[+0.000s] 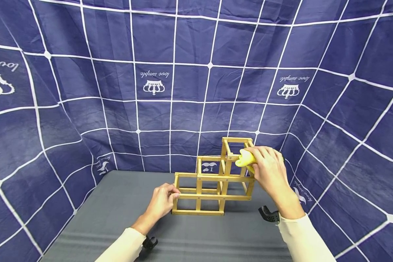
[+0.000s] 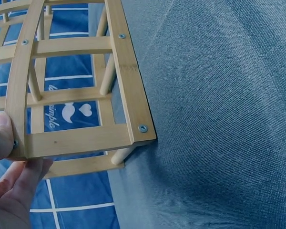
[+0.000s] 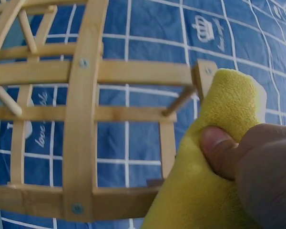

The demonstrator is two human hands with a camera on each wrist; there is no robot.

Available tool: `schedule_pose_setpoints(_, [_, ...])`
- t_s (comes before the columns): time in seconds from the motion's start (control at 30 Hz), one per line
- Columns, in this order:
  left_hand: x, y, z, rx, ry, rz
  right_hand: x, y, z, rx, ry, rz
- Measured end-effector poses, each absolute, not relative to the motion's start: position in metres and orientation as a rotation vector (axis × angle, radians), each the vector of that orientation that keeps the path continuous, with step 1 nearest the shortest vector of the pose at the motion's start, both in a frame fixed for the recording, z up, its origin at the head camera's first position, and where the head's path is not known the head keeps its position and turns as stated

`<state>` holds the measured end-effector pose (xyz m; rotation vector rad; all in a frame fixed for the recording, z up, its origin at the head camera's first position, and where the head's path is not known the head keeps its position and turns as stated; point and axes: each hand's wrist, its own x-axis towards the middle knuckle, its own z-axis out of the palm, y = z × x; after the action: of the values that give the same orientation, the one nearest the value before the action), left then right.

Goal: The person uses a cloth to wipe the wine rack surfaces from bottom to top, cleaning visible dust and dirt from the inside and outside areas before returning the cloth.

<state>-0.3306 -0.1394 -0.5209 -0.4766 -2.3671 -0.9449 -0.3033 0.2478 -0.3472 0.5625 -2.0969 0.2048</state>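
Note:
A stepped wooden rack (image 1: 213,178) of light slats and round dowels stands on the grey surface, its tallest part at the right. At its left end, my left hand (image 1: 163,199) pinches a corner of the frame; in the left wrist view the thumb lies on one side of the slat (image 2: 19,109) and the fingers on the other. My right hand (image 1: 271,169) grips a folded yellow cloth (image 1: 245,158) at the rack's upper right. In the right wrist view the thumb presses into the cloth (image 3: 195,176), which covers part of the rack's right-hand post.
The grey tabletop (image 1: 118,218) extends in front of and left of the rack. A blue curtain with white grid lines (image 1: 190,83) hangs behind and at both sides, close to the rack's back. Black wrist straps (image 1: 269,214) sit on both forearms.

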Motion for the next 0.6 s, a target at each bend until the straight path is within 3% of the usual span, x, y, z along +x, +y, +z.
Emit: schedule_pose_setpoints(0.6, [-0.321,-0.136,-0.518,-0.465,-2.309,-0.927,-0.317,0.219,-0.354,0.7,-2.033,0.254])
